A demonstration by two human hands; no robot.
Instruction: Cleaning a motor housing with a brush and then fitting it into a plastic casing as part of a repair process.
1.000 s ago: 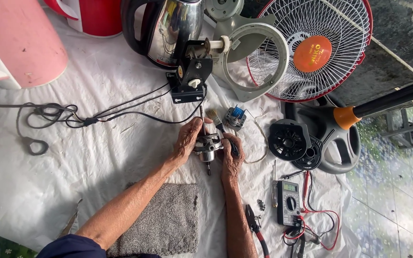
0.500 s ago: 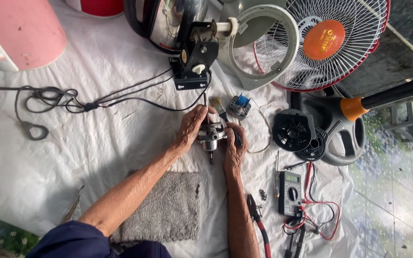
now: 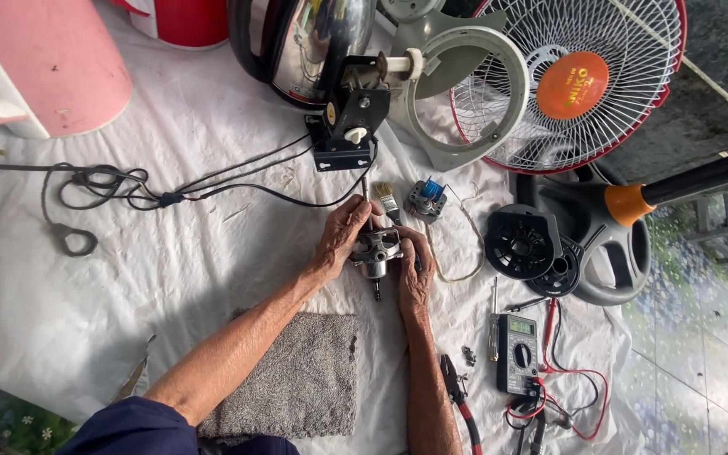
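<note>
White sheeting (image 3: 128, 286) covers the surface, rumpled and littered with fan parts. Near its middle both hands close around a small grey motor (image 3: 375, 250): the left hand (image 3: 339, 240) wraps its fingers over the motor's left side and top, the right hand (image 3: 412, 268) cups the right side, each curled in a firm grasp rather than spread flat. The motor is held just above the sheet, its shaft running roughly toward and away from the person, one shaft end (image 3: 376, 291) pointing back at the near edge, the other hidden by fingers. Just beyond it lie a small paintbrush (image 3: 388, 200) and a blue-topped switch block (image 3: 425, 199). A grey towel (image 3: 301, 383) sits by the near edge between the forearms. A multimeter (image 3: 518, 355) with red leads rests toward the right edge, and a fan grille (image 3: 579, 80) with an orange hub fills the far right corner.
</note>
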